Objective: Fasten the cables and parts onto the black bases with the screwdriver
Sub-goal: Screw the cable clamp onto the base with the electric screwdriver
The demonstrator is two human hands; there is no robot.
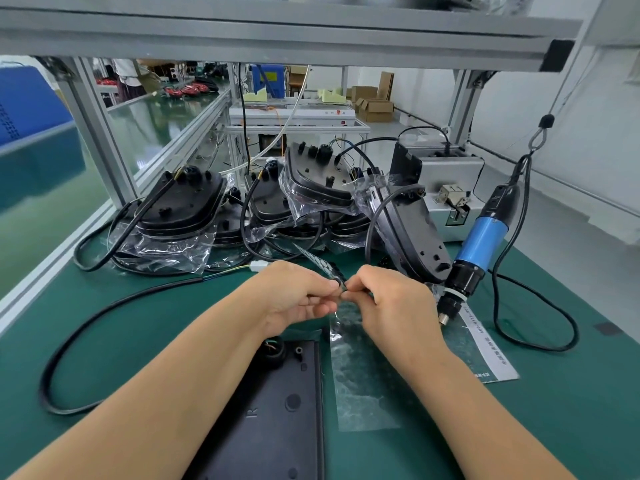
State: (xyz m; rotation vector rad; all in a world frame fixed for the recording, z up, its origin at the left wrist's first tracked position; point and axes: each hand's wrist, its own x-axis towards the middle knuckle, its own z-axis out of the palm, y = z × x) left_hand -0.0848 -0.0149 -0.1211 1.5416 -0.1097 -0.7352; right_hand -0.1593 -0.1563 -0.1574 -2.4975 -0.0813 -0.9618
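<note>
Both hands pinch a small clear bag over a green counter [571,410] in a factory hall.

A black cable [114,315] loops across the counter's left side; behind it, bagged black bases [180,202] are stacked against an aluminium frame. The left hand [294,292] and right hand [388,299] meet mid-counter, each grip closed on the top of the small clear bag [363,368]. One black base [273,410] lies under the forearms. Right of the hands hangs the blue screwdriver [481,237], before a grey machine [446,181].
</note>
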